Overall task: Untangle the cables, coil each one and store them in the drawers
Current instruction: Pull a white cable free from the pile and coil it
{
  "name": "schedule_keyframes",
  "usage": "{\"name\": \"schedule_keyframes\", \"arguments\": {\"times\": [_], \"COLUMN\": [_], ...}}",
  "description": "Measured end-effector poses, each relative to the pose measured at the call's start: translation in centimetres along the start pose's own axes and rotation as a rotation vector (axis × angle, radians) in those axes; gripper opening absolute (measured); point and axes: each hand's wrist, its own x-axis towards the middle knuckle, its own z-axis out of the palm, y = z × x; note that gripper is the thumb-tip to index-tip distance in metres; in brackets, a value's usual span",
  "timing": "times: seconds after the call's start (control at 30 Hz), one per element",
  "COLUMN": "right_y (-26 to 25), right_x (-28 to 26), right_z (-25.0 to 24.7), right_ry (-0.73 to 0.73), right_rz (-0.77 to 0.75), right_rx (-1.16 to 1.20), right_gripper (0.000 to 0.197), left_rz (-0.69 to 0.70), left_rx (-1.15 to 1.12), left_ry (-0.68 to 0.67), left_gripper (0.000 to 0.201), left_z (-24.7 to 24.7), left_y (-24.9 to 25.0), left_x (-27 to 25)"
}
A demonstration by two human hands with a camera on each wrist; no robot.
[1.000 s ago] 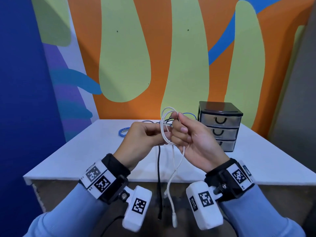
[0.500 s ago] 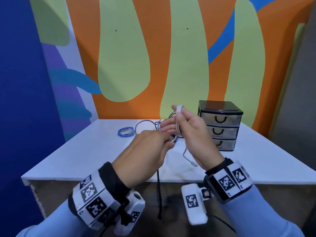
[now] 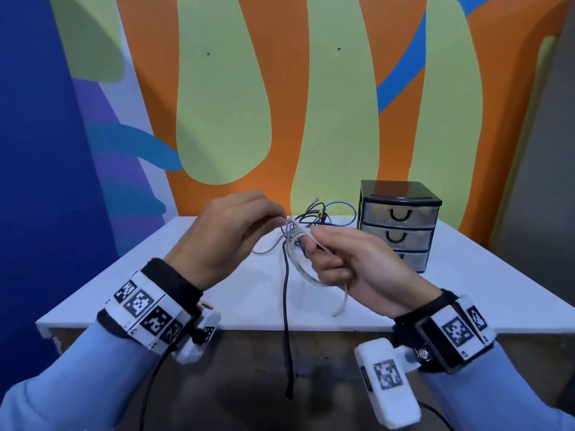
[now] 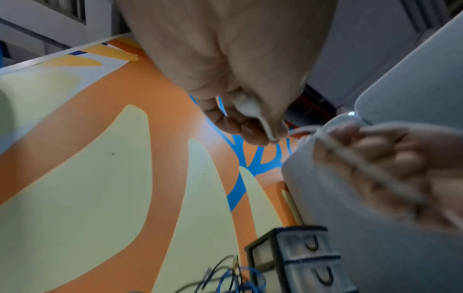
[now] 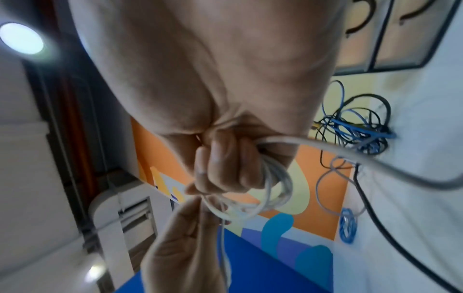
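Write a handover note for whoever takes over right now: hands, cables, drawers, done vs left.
Right hand: grips the white cable as a loose coil, one end dangling.
Left hand: pinches the same cable's other end, mid-wrap.
Tangle of blue and black cables: on the table, left of the drawer unit. A black cable hangs over the front edge. A small blue coil lies apart.
Drawers: all three look closed.
Left: finish this coil, untangle and coil the rest, store everything.
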Motion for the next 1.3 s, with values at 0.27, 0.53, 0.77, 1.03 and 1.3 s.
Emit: {"name": "schedule_keyframes", "arguments": {"times": [0.27,0.53,0.77,1.03,1.3], "right_y": [0.6,1.3,2.0,1.9,2.9], "right_x": [-0.2,-0.3,0.5,0.9,1.1], "right_z": [0.5,0.3,0.9,1.2,2.0], "right_ry": [0.099,0.012,0.189,0.233,0.219], "right_rz": [0.002,0.017,-0.042,-0.043,-0.052], "right_rx": [0.143,0.328,0.156,0.066,-0.005], "right_gripper": [0.027,0.028,0.029,0.03,0.028], "left_rz": [-0.168,-0.258,-0.866,-0.953,-0.853], "left_rx": [-0.142,-0.152,-1.007,-1.183,-0.866], "left_ry": [0.118,0.1,-0.041,-0.229,0.084], "left_gripper": [0.018,0.016,0.013,0.027,0.018], "left_z": [2.2,2.7,3.1,2.0,3.0], "left_y": [2.8,2.7,4.2,3.3,3.4], "left_x": [-1.2,-1.7,-1.5,-1.8,-1.9]}}
